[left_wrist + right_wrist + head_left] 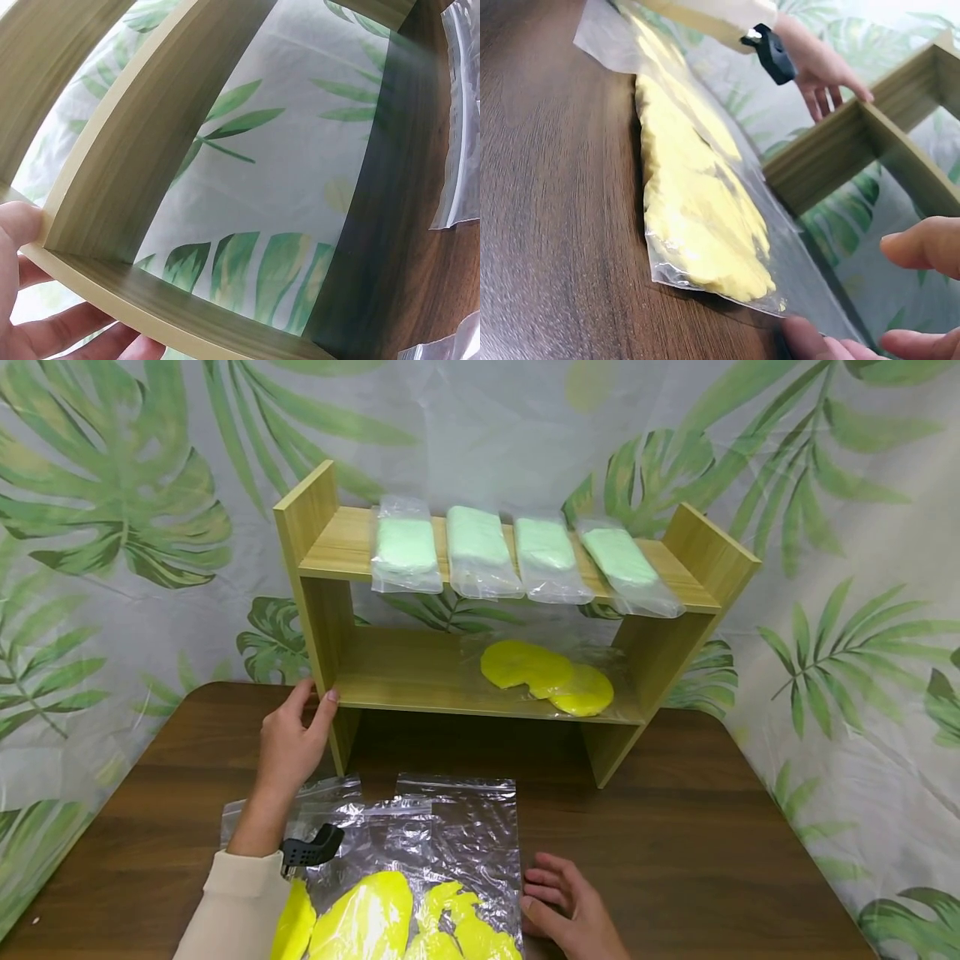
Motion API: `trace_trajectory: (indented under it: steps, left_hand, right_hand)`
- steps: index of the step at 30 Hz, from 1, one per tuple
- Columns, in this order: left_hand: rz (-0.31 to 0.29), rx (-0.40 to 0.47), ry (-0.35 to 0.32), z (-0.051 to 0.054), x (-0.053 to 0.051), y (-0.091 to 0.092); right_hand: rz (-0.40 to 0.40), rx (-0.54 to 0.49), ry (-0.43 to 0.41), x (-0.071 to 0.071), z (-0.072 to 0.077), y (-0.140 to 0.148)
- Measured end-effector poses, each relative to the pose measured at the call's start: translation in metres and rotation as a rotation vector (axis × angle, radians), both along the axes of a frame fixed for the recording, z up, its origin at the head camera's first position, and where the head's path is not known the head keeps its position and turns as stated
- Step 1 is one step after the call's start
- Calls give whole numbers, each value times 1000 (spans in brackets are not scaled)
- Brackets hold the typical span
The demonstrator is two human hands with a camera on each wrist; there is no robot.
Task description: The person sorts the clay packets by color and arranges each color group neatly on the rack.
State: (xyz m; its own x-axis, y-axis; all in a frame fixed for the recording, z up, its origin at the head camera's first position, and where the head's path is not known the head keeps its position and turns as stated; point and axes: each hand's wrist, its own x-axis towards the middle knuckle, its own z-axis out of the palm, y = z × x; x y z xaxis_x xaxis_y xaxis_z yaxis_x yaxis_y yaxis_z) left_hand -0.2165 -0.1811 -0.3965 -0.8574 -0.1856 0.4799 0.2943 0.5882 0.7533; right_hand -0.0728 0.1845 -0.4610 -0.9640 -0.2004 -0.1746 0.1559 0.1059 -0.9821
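Observation:
My left hand [294, 743] holds the left side panel of a two-tier wooden shelf [405, 664]. Its thumb lies on the front edge, while the fingers sit along the panel's outer face, as the left wrist view shows. Low on the right, my right hand [566, 906] rests by the table with loosely bent fingers, holding nothing. Just left of it lie clear zip bags with flattened yellow, dough-like pieces [363, 918]; the right fingertips are close to a bag's edge [780, 304], and contact is unclear.
Several clear bags of pale green, soft-looking blocks [480, 537] lie along the top tier. Bagged yellow flat pieces [528, 667] rest on the lower tier's right side. The shelf stands on a dark wooden table [697, 827] before a leaf-print cloth [495, 427].

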Motion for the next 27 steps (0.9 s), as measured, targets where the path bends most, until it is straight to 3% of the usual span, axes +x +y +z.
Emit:
trace_trajectory:
  steps: [5,12,19,27]
  left_hand:
    - [3,1,1,0,0,-1]
    - [-1,-4,3,1,0,0]
    - [3,-4,9,0,0,0]
    - [10,-13,9,2,0,0]
  right_hand:
    - [23,-105,-92,1,-1,1]
    - [80,-116,-172,3,-5,3]
    - [131,10,-196,5,-10,4]
    - [181,203,-89,5,-13,4]
